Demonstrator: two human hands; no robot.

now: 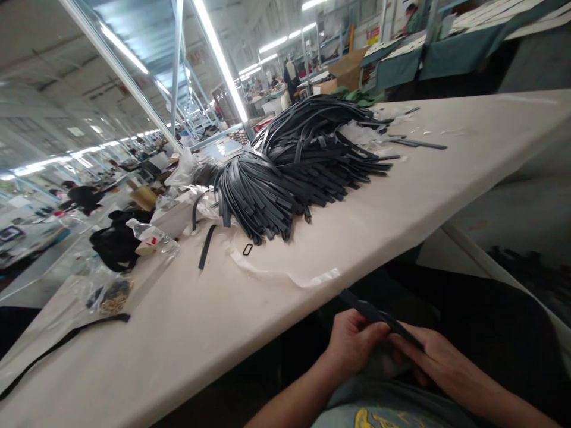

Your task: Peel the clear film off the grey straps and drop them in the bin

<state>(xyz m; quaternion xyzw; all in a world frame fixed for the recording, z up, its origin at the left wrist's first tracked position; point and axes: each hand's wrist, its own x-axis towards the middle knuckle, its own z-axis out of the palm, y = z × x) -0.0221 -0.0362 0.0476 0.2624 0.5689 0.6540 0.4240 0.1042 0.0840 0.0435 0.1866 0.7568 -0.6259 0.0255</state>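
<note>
The person sits at the near edge of the long table (401, 196), both hands down in the lap below the tabletop. The left hand (354, 345) and the right hand (435, 356) share one dark strap (379, 315), a flat narrow strip that runs from up left, just under the table edge, down to the right between them. The left thumb and fingers are pinched on the strap about its middle; the right-hand fingers are closed over its lower end, with the thumb lying along the top. Whether anything small sits under the right fingers I cannot tell, since the strap covers that spot.

To handle this strap well, I would judge it best to keep the strip flat and untwisted between the two grips, with the left pinch holding it steady while the right fingertips do the fine work at the end. Holding it closer to the end would stop the free tip from flopping.

On the table, further off, lies a big heap of straps (294, 166) of the same kind, fanned out. Nearer, to the left, a single loose strip (207, 246) lies beside a small dark ring (247, 249) and a clear plastic band (285, 274). At the far left, a bag of metal bits (113, 296) rests on the cloth.
</note>
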